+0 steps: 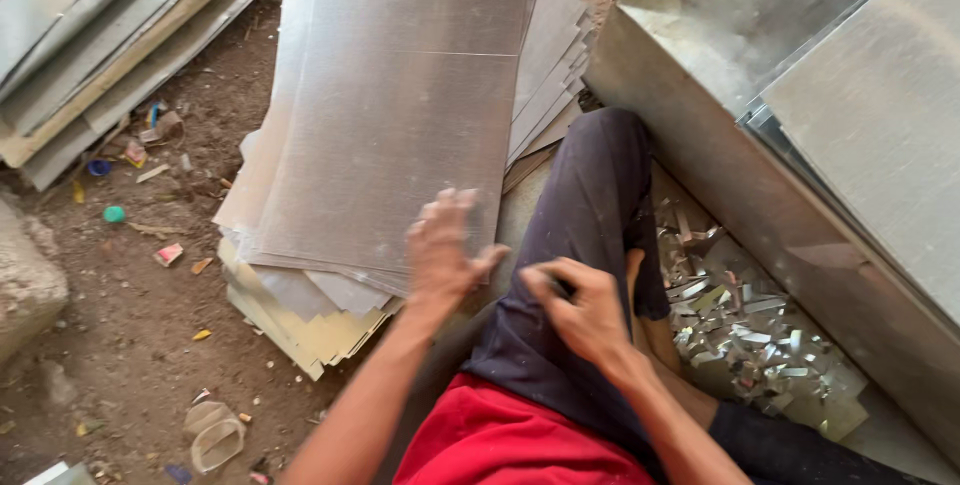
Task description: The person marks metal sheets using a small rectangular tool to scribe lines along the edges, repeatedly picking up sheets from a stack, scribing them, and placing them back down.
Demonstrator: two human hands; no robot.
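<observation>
Head view, looking down at where I sit on the dirt floor (130, 335): my left hand (440, 255) lies flat on the near right corner of the top metal sheet (400, 115), fingers (452, 207) spread open and pressing on it, gripping nothing. That sheet is the uppermost of a stack of thin grey sheets (300, 295) lying on the ground just left of my leg; the lower sheets fan out at the near edge, and some show a yellowish face.

My right hand (580, 310) rests on my thigh, on the dark trousers (580, 205), its fingers curled in. Something small and dark seems to sit under the thumb, but I cannot tell what it is, or whether I really grip it. The two hands are near each other but apart.

To the right of my leg, a heap of shiny metal offcuts (750, 325) lies on the ground, beside my bare foot. Behind the heap stands a big box of sheet metal (720, 145), with more flat sheets leaning on top of it. At the far left, long folded metal strips (110, 35) lie in a bundle. Bits of litter, a small green cap (114, 213) among them, lie scattered over the dirt between the strips and the stack. My red shirt (510, 440) shows at the bottom edge.
</observation>
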